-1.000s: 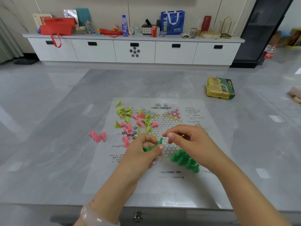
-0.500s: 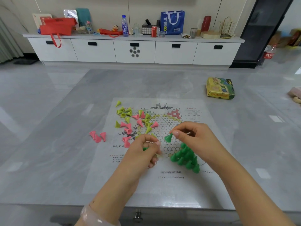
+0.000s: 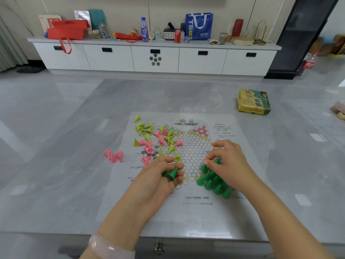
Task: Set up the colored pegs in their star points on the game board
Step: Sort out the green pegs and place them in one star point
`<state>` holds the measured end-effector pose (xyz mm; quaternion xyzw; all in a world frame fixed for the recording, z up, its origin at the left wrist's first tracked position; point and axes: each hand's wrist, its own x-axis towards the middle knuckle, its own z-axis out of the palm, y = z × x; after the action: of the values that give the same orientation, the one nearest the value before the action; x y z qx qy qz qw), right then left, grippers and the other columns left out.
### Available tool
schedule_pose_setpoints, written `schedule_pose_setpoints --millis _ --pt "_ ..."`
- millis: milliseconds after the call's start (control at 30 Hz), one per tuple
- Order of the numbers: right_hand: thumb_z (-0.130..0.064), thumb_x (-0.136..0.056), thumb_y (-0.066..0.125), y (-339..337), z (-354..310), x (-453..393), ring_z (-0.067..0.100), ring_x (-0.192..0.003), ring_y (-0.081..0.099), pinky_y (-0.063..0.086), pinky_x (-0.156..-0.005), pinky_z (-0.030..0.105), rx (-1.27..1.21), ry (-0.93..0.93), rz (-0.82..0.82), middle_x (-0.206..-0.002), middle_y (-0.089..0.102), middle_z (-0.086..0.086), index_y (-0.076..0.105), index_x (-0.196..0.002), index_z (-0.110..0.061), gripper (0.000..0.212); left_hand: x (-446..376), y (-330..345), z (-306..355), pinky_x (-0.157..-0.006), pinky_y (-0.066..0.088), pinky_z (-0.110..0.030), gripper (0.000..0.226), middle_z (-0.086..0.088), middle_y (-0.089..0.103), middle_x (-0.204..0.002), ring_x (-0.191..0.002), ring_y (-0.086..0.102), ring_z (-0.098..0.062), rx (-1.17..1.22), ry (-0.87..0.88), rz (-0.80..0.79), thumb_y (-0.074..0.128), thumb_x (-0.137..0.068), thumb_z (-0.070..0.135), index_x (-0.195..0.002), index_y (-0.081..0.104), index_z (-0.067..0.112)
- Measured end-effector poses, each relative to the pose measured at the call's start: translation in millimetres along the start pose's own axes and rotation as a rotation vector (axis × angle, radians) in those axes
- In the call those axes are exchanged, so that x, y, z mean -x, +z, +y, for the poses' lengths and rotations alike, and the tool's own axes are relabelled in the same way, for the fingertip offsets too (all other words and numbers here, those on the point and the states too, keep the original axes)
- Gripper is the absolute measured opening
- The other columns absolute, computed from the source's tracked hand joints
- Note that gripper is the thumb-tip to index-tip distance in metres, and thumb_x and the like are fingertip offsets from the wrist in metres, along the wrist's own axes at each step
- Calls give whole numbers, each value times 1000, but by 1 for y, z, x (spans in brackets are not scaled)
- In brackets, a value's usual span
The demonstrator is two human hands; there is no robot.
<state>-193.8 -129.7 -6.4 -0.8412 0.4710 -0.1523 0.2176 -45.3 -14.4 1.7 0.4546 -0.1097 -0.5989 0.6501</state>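
- Pegs lie in three colours on and beside the board point(image 3: 188, 217), a printed sheet flat on the grey table point(image 3: 56, 184).
- Green pegs point(image 3: 212, 181) stand packed together on the board's near right star point.
- Right hand point(image 3: 228, 164) hangs over the far end of that cluster, fingers curled, fingertips pinching one green peg point(image 3: 217, 161) there.
- Left hand point(image 3: 160, 181) is just left of the cluster, palm up, fingers curled round loose green pegs point(image 3: 171, 173).
- Yellow pegs point(image 3: 143, 128) and pink pegs point(image 3: 147, 148) lie scattered and tipped over the board's far left part.
- Three more pink pegs point(image 3: 113, 156) lie on the table, left of the board.
- Bracelet point(image 3: 110, 247) sits on the left wrist.
- Yellow-green box point(image 3: 253, 102) rests on the table, far right of the board.
- White cabinet point(image 3: 155, 58) stands along the far wall, its top crowded with bags and bottles.
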Motion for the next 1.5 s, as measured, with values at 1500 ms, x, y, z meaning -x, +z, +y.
schedule_pose_setpoints --millis 1500 --pt "-21 -76 69 -5 -55 27 2 -110 45 26 -91 4 -330 -308 -135 -104 54 -19 68 -78 -24 4 2 10 -14 -33 25 -14 47 2 49 -45 -30 33 -9 -289 88 78 23 -96 48 -103 61 22"
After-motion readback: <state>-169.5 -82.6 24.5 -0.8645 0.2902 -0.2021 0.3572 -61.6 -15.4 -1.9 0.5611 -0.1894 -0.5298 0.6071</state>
